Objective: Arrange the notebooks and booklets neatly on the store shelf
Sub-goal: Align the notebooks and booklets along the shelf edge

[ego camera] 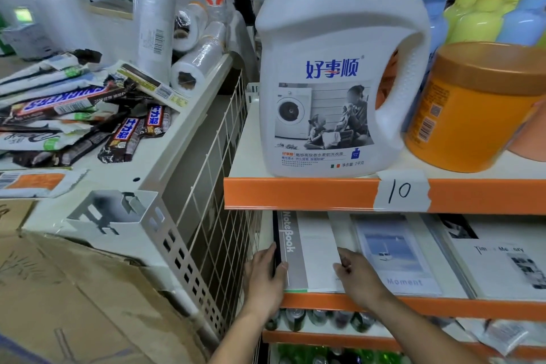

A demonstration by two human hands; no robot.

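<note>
Grey-spined white notebook (313, 254) is gripped at its edges by left hand (263, 278) and right hand (360, 278) on orange-edged shelf (437, 308).

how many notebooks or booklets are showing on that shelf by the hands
3. The NoteBook at the left end, held between the left hand and right hand; the Moment booklet in the middle; the Time Memory booklet on the right. More may be stacked beneath or hidden.

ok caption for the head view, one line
Left hand and right hand hold a notebook on the orange shelf under a detergent jug.
</note>
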